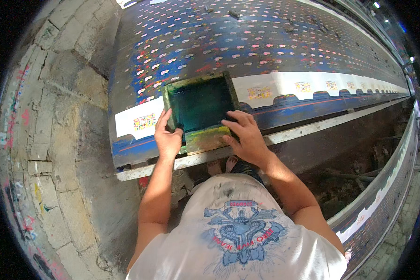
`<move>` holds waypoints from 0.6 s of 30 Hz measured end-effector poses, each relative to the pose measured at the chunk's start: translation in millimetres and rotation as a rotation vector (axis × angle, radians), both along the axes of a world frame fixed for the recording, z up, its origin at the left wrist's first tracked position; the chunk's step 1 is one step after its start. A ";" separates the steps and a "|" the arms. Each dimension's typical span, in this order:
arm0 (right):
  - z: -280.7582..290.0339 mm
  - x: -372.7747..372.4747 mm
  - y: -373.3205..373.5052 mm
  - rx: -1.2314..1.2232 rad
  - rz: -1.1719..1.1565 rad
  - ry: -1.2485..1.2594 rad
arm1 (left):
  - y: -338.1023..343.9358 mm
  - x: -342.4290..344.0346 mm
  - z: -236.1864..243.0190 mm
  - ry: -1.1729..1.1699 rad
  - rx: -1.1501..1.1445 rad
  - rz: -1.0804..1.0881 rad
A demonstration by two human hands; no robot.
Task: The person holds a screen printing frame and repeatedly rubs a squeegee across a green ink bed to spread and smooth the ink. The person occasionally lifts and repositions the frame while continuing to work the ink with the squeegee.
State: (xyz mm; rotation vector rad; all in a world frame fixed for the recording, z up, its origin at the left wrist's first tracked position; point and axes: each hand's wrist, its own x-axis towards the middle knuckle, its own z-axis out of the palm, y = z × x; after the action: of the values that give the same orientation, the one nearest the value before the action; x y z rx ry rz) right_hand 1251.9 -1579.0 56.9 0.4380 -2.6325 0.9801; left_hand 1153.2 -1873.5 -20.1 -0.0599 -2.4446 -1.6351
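A screen printing frame (202, 103), dark green inside with a paint-stained rim, lies over the near edge of a long printing table. My left hand (168, 136) grips its left side, the thumb reaching over the inner lower corner. At its right side, my right hand (246, 135) holds the frame with the fingers on the rim and the thumb lower down. White cut pieces (142, 120) with a small multicoloured print lie to the left of the frame. More white printed pieces (303, 86) run in a row to its right. What lies under the frame is hidden.
The long blue-grey table (196, 51) is dotted with small coloured marks. A pale metal rail (312, 129) follows its near edge. Another table (366, 221) with white pieces stands at the lower right. A paint-spattered block wall (42, 116) rises at left.
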 end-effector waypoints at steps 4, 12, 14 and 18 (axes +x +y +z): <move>-17.9 9.7 29.6 -0.194 -0.230 -0.109 | 8.1 -0.4 4.1 -0.049 0.194 0.001; -43.8 15.0 98.6 -0.613 -0.262 -0.303 | 82.2 5.3 5.7 0.097 0.174 -0.031; -34.1 15.9 125.4 -0.614 -0.295 -0.327 | 112.6 3.3 0.1 0.116 0.184 -0.041; -34.8 19.0 189.5 -0.548 -0.302 -0.319 | 178.2 6.4 -4.8 0.058 0.338 -0.068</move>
State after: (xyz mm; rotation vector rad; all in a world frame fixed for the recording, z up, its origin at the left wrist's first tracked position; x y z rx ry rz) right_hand 1270.9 -1389.5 22.1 -0.2547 -2.4241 1.6900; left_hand 1159.6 -1695.4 -24.8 -0.1385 -2.1138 -2.0213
